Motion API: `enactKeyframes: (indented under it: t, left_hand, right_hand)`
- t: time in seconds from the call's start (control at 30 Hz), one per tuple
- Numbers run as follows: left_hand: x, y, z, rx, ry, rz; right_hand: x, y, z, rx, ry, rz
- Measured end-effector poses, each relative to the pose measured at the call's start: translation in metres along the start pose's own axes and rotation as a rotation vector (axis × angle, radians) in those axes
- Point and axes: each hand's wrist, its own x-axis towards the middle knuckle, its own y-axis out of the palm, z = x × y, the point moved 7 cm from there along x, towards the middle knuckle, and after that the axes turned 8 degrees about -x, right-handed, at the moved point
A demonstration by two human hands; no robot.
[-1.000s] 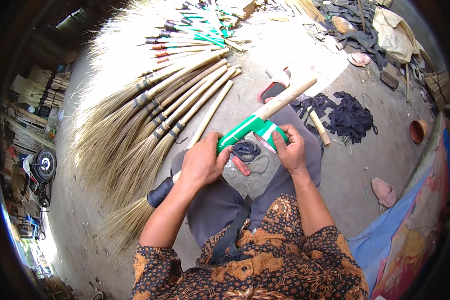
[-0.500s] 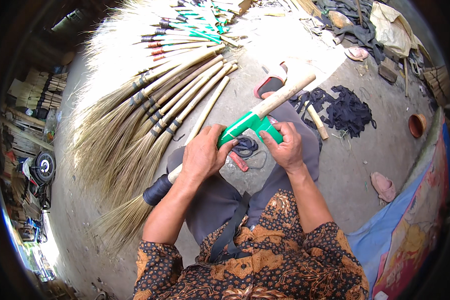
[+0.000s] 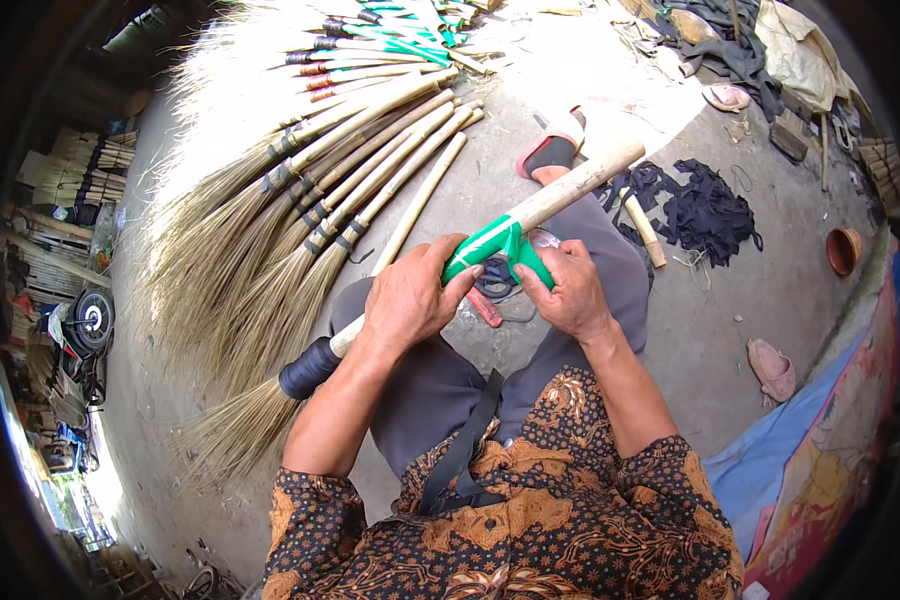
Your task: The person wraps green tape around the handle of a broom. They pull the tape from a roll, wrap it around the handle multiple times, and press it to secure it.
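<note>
A straw broom lies slantwise across my lap, its pale wooden handle pointing up to the right. Black binding circles its neck, above the loose bristles at lower left. Around the handle's middle runs a green strip, shiny like plastic or tape. My left hand is closed round the handle, just below the green part. With thumb and fingers, my right hand pinches the strip's free end, which hangs folded off the handle. The fingertips under the handle are partly hidden.
Several finished-looking brooms lie fanned out at the left. Black cloth strips and a short stick lie at the right. A brown pot, a pink sandal and a blue sheet are farther right.
The green strip's free end is now folded narrower and shows less beyond the handle. My right hand has turned slightly on it. The whole view has shifted a little.
</note>
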Motion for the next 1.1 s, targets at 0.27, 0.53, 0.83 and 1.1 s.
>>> enactKeyframes:
  t: [0.27, 0.53, 0.83, 1.1]
  left_hand:
    - [0.000, -0.008, 0.003, -0.023, -0.030, -0.046]
    - [0.000, -0.015, 0.004, -0.016, -0.013, -0.092]
    - [-0.001, -0.021, 0.000, -0.034, 0.002, -0.110]
    - [0.007, -0.020, 0.008, 0.130, -0.058, -0.139]
  right_hand:
    - [-0.009, 0.006, 0.008, 0.061, -0.021, 0.079]
    - [-0.014, 0.008, 0.011, 0.064, 0.015, 0.125]
    - [-0.017, 0.023, 0.011, 0.051, 0.047, 0.178]
    - [-0.024, 0.023, 0.019, 0.083, 0.036, 0.086]
